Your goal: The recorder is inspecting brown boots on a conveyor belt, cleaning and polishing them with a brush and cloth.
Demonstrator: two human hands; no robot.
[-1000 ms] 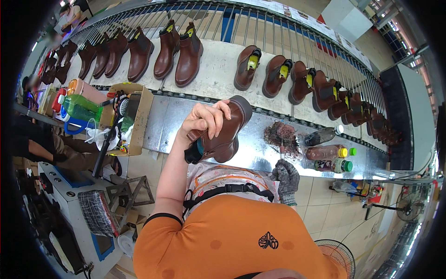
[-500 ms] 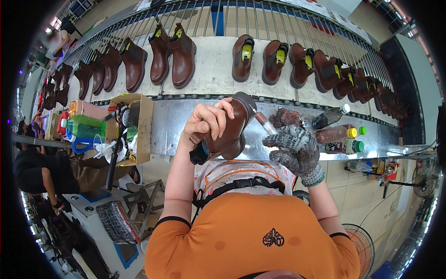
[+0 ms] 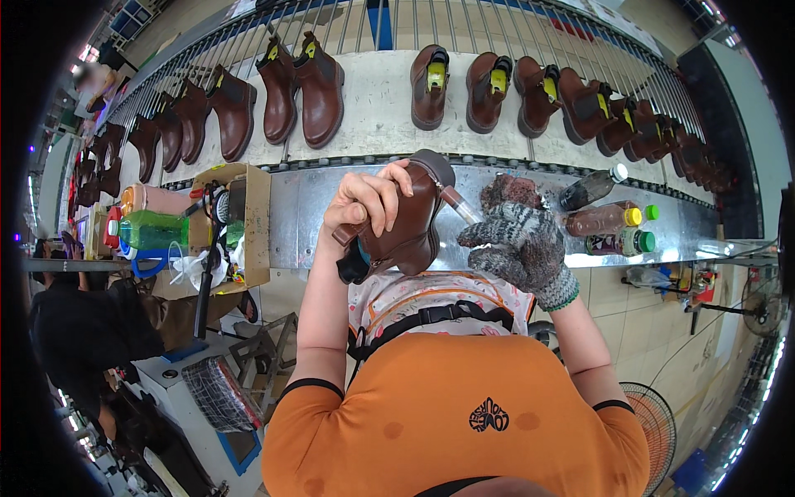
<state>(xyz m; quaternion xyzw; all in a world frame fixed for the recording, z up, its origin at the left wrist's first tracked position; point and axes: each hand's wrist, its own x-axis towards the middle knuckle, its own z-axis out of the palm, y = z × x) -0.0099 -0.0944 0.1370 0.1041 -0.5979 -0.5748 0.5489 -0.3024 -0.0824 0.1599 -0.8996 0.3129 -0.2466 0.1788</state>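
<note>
A brown leather ankle boot (image 3: 404,222) is held up over the near edge of the metal bench, its dark heel pointing up and away. My bare left hand (image 3: 368,200) is closed around the boot's shaft, fingers bent over the leather. My right hand (image 3: 523,253), in a grey and white knitted glove, is closed on a slim clear tube (image 3: 460,205) with reddish-brown colour inside. The tube's far tip meets the boot's edge just below the heel; whether it presses there I cannot tell. Beyond the glove lies a stained brown cloth (image 3: 508,192).
Several brown boots (image 3: 321,99) stand in a row on the pale conveyor (image 3: 373,83) beyond the bench. Bottles lie at the right, one with a yellow cap (image 3: 604,219). A cardboard box (image 3: 258,224) stands left. A fan (image 3: 650,427) is at lower right; a person (image 3: 91,323) bends at left.
The tube has moved left and up, so its tip now reaches the boot. The boot has shifted slightly up. Both hands keep their hold.
</note>
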